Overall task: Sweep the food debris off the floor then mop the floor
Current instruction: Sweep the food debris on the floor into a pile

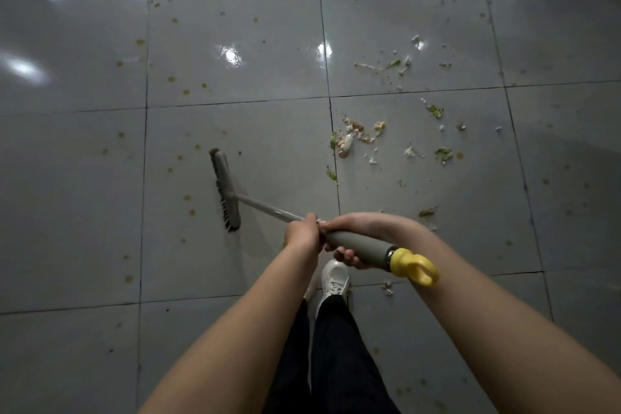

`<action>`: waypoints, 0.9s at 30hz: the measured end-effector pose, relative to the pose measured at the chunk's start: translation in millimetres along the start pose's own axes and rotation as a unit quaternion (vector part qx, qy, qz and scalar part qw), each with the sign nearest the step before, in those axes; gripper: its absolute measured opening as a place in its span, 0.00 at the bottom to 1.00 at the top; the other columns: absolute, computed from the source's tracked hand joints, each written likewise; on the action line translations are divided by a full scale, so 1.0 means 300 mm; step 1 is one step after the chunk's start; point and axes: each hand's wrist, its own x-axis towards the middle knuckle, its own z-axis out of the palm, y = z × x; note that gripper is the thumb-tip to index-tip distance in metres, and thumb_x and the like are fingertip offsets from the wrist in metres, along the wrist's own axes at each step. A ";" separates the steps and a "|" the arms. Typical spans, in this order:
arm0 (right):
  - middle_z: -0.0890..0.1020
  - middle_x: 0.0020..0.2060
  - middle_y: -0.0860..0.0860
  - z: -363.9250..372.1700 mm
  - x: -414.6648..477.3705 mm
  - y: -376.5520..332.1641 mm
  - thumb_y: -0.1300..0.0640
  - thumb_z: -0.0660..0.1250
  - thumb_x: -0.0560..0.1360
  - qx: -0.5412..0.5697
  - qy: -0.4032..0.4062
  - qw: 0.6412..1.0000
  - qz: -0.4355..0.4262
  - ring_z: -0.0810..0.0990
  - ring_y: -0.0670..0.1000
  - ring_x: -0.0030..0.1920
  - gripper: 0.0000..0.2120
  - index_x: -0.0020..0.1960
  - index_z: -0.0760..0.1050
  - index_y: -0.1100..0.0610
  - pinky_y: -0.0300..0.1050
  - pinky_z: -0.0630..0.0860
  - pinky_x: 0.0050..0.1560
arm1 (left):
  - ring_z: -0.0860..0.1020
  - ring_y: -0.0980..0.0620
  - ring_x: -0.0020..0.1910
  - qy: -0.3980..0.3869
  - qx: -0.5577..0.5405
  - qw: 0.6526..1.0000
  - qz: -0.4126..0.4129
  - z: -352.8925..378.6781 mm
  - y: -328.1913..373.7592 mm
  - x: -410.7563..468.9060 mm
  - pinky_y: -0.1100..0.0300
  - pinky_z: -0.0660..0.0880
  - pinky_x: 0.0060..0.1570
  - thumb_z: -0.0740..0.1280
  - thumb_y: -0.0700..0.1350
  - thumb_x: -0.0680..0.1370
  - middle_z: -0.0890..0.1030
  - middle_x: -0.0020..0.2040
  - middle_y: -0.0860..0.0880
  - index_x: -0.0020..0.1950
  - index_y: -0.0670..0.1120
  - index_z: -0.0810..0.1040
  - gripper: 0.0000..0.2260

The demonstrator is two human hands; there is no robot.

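**Glossy grey tiles: broom at left, scraps at right**

Spotted brown all over, tiled floor [84,178] with lamp glare towards the far side. At left, broom head [224,188] down on the tile, long axis running near to far, so broadside to the right. From it, pole [265,207] slanting right and nearer, into the hands. Left hand [302,232] clenched round the pole, lower down it and closer to the head. Just beside it, right hand [351,239] wrapped round the grey grip [363,245], short of the yellow end cap [415,267]. Below the hands, white shoe [334,279].

Right of the hands and farther off, food debris [353,139]: main clump by a tile seam, green and white bits scattered beyond, all well apart from the head.

Sweeping seemingly barely begun, mopping not yet. Probably calls for carrying the head right, past the clump, then drawing back.
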 end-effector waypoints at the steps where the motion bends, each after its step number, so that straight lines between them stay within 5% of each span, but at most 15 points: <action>1: 0.71 0.18 0.48 0.015 0.024 0.007 0.42 0.56 0.78 -0.003 -0.012 1.000 0.009 0.70 0.42 0.16 0.21 0.37 0.68 0.58 0.30 0.67 0.18 | 0.71 0.47 0.26 0.010 -0.001 1.000 -0.008 -0.023 -0.027 0.008 0.59 0.69 0.32 0.60 0.45 0.77 0.72 0.30 0.43 0.34 0.41 0.69 0.13; 9: 0.71 0.18 0.47 0.009 0.129 0.105 0.44 0.54 0.79 0.015 -0.024 0.997 0.066 0.70 0.42 0.16 0.21 0.36 0.67 0.58 0.31 0.67 0.17 | 0.69 0.49 0.22 -0.023 -0.009 0.996 -0.085 -0.021 -0.184 0.050 0.68 0.66 0.18 0.58 0.47 0.80 0.71 0.29 0.43 0.35 0.41 0.70 0.15; 12: 0.70 0.17 0.48 -0.066 0.093 0.142 0.44 0.54 0.79 0.001 0.023 0.998 0.065 0.69 0.43 0.15 0.21 0.36 0.67 0.58 0.29 0.65 0.17 | 0.72 0.46 0.27 -0.065 -0.026 0.994 -0.080 0.076 -0.202 0.031 0.64 0.69 0.24 0.58 0.47 0.80 0.73 0.33 0.41 0.39 0.39 0.72 0.15; 20: 0.70 0.18 0.49 -0.244 -0.138 0.166 0.43 0.55 0.79 -0.027 0.175 0.982 0.058 0.68 0.45 0.15 0.21 0.37 0.68 0.58 0.30 0.65 0.19 | 0.73 0.50 0.28 -0.183 -0.038 0.981 -0.044 0.347 -0.105 -0.106 0.69 0.70 0.18 0.58 0.49 0.81 0.74 0.34 0.45 0.48 0.41 0.73 0.12; 27: 0.70 0.18 0.49 -0.258 -0.235 0.155 0.42 0.56 0.78 -0.010 0.197 0.980 0.024 0.68 0.45 0.15 0.21 0.37 0.68 0.58 0.30 0.66 0.19 | 0.74 0.50 0.30 -0.192 -0.026 0.981 0.000 0.403 -0.024 -0.169 0.63 0.72 0.28 0.59 0.50 0.79 0.75 0.37 0.46 0.53 0.39 0.74 0.14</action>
